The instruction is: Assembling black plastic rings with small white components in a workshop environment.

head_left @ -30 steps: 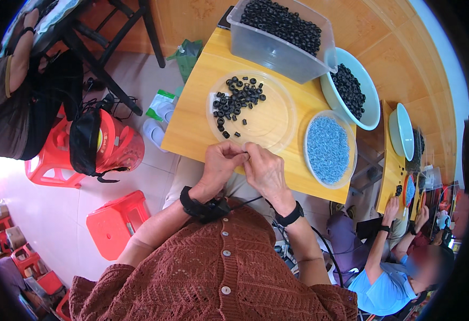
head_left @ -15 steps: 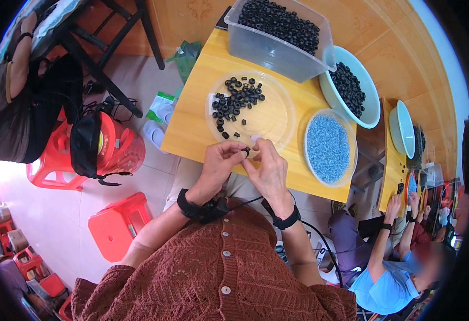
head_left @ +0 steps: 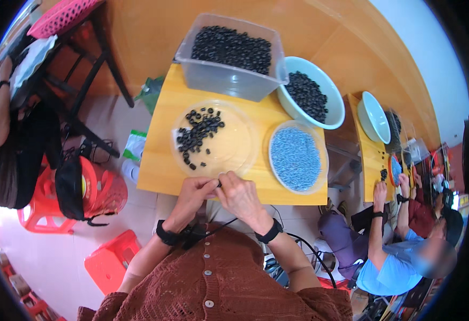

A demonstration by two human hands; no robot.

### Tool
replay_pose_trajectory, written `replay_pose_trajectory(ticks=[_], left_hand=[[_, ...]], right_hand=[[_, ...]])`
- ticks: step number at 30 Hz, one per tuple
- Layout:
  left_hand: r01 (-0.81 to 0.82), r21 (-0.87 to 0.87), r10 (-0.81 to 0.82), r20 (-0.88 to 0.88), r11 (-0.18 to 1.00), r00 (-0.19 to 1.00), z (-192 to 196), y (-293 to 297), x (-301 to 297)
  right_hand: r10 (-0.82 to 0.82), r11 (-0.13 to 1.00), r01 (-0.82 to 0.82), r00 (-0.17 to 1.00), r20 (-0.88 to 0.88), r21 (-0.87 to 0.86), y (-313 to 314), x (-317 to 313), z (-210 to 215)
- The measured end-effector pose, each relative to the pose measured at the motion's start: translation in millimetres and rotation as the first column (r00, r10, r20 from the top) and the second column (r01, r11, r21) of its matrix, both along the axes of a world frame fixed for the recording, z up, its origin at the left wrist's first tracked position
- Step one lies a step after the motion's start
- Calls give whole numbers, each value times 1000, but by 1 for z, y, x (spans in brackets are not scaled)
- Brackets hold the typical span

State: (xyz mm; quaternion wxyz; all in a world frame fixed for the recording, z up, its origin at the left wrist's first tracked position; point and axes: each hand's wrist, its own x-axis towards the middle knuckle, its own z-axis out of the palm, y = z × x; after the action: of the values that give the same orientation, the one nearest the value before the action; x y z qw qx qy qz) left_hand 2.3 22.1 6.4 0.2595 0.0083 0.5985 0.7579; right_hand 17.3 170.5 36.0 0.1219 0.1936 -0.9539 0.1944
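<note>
My left hand (head_left: 191,197) and my right hand (head_left: 239,196) meet at the near edge of the wooden table (head_left: 157,160). Both are closed, fingertips pinching a small black ring-shaped piece (head_left: 219,184) between them. Most of that piece is hidden by the fingers. Just beyond my hands lies a clear round tray (head_left: 243,147), with a loose heap of small black pieces (head_left: 196,134) on its left side. To the right of it, a shallow round dish (head_left: 272,160) holds many tiny blue pieces (head_left: 297,159).
A clear plastic bin (head_left: 223,80) full of black pieces stands at the back, beside a pale green bowl (head_left: 333,112) of similar pieces. Red stools (head_left: 108,265) are on the floor to the left. A co-worker in a blue shirt (head_left: 387,273) sits at another table on the right.
My view has shifted, so the table appears lower and farther left. My hands have drawn closer together around the small black piece, with the right fingers now covering more of it.
</note>
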Motion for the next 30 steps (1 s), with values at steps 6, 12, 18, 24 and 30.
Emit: replay_pose_trajectory(ticks=[6, 12, 18, 24, 30], left_hand=[[-47, 81, 43, 51, 996, 998, 1, 6, 2], [-47, 107, 37, 97, 993, 995, 7, 6, 1], [-128, 29, 123, 139, 991, 983, 22, -7, -4], [-183, 74, 173, 125, 980, 977, 13, -24, -8], [-231, 67, 219, 149, 971, 964, 3, -31, -7]], right_hand=[[17, 1000, -18, 999, 52, 21, 2, 1, -4], [-21, 997, 23, 999, 35, -68, 0, -1, 0], [-306, 924, 297, 952, 3, -239, 62, -53, 28], [-643, 757, 525, 705, -299, -389, 155, -123, 84], [-399, 896, 353, 907, -137, -269, 67, -97, 48]])
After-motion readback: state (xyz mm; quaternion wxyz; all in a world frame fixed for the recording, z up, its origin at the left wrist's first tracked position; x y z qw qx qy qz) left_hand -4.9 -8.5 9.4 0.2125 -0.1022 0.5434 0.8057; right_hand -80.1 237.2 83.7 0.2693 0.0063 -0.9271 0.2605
